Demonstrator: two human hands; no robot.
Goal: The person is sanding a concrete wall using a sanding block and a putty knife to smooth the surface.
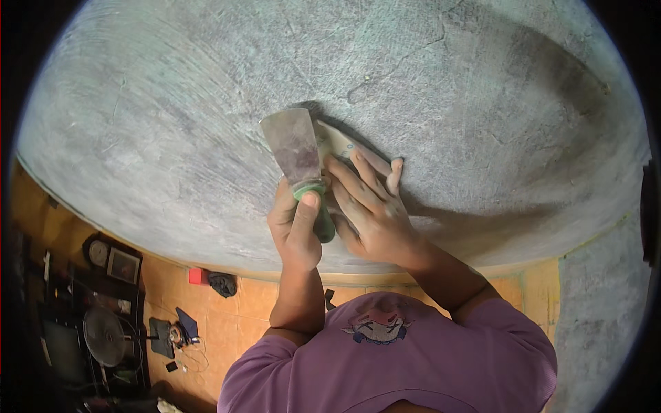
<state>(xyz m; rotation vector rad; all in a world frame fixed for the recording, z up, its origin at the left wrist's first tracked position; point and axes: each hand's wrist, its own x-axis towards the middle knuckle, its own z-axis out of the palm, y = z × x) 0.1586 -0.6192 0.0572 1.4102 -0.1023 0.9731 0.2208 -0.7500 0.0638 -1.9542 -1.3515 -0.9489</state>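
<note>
My left hand is wrapped round the green handle of a putty knife, thumb along the handle. Its wide metal blade points up, smeared with greyish residue. Beside it, my right hand grips a folded sheet of sandpaper with a pale, printed back. The fingers lie over the sheet, and the little finger reaches its right edge. The sheet is against or very close to the wall, which is patchy grey-green with scratch marks and fine cracks. My right palm's underside is hidden.
Below the wall lies an orange tiled floor. A red box and a black bundle rest by the wall's foot. At lower left stand a fan, a clock, a picture frame and trailing cables.
</note>
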